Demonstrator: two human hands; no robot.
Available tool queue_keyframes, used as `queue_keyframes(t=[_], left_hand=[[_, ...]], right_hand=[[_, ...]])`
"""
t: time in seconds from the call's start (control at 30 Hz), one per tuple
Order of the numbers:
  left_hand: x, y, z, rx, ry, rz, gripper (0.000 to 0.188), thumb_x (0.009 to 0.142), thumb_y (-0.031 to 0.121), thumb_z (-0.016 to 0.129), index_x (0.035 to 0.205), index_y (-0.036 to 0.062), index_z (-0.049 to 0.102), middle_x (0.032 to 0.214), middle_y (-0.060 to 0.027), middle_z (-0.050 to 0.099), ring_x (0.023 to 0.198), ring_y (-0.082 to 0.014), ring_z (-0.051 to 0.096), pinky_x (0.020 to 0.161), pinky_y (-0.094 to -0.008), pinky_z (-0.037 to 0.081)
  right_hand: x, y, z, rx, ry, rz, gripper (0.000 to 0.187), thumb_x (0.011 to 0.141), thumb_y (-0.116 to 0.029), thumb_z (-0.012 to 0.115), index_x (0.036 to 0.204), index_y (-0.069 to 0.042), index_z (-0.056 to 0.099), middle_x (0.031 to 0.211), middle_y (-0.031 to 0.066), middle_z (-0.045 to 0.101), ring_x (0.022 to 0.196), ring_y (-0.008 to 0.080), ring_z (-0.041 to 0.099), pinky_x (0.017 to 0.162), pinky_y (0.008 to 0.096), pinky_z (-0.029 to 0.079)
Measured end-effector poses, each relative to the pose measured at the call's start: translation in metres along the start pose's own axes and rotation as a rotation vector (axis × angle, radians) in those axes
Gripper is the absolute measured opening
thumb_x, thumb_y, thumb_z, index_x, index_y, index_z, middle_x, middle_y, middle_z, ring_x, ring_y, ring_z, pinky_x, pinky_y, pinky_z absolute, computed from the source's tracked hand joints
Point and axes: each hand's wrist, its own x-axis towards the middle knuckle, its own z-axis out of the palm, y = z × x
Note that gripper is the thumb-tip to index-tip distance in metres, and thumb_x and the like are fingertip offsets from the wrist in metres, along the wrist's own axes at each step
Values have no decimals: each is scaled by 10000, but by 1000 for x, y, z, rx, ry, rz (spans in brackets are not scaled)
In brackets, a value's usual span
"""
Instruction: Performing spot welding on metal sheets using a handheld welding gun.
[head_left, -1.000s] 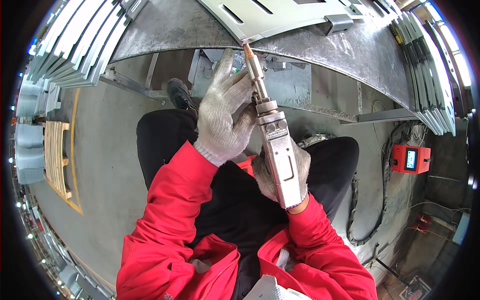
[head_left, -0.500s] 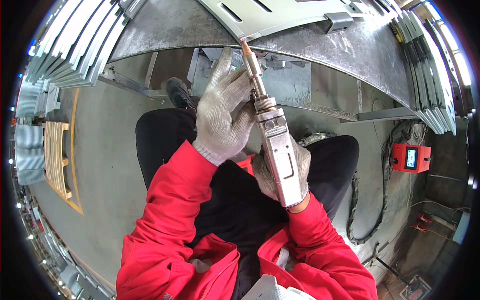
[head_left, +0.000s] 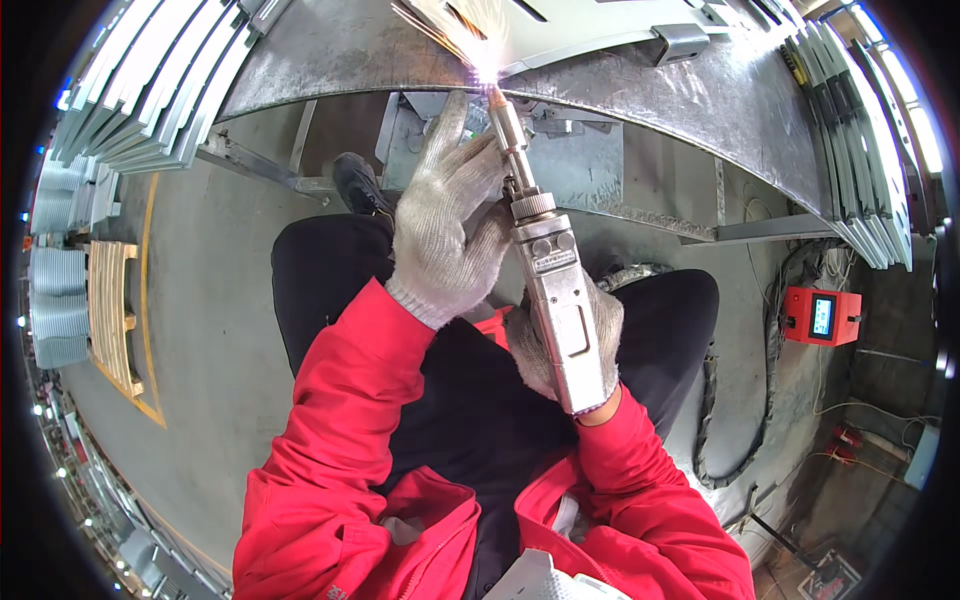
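A silver handheld welding torch [head_left: 552,280] points up and away from me, its copper tip at the front edge of the steel table. My right hand [head_left: 597,330], in a knitted glove, is wrapped round the torch body from beneath. My left hand [head_left: 450,220], gloved too, steadies the torch's slim neck with thumb and bent fingers. Its index finger reaches up near the table edge. Bright sparks [head_left: 487,72] spray from the tip at the corner of a pale sheet-metal panel [head_left: 580,35], hiding that corner in glare.
The dark steel table [head_left: 350,75] spans the top. Upright stacked metal panels [head_left: 150,80] stand at its left end, more panels [head_left: 850,140] at its right. A red box with a screen [head_left: 822,316] and a thick hose [head_left: 708,410] are at right. A wooden pallet [head_left: 110,310] lies far left.
Sparks and a bright glare have appeared at the torch tip, where only a small red spot showed before. The torch and both hands have barely moved.
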Motion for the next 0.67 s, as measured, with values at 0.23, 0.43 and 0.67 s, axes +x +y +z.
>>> queue_keyframes(t=[0.23, 0.43, 0.67], left_hand=[[0, -8, 1, 6, 40, 74, 672, 724, -74, 713, 1383, 60, 711, 1413, -205, 712, 1510, -528, 476, 1222, -578, 428], [1, -8, 1, -7, 44, 109, 686, 743, -68, 747, 1415, 65, 705, 1500, -184, 663, 1560, -438, 440, 1208, -496, 441], [-2, -8, 0, -34, 24, 92, 717, 717, -88, 713, 1415, 76, 705, 1448, -202, 697, 1545, -506, 442, 1197, -542, 459]], right_hand=[[1, -1, -1, 10, -4, 15, 279, 703, -116, 775, 972, -95, 702, 842, 104, 640, 591, 320, 554, 537, 395, 458], [-2, 2, 3, 32, 38, -6, 286, 703, -107, 774, 981, -97, 704, 852, 102, 647, 594, 316, 560, 537, 393, 462], [-1, 1, 1, 11, 29, -30, 307, 707, -110, 780, 1005, -99, 711, 870, 96, 657, 593, 313, 564, 537, 389, 465]])
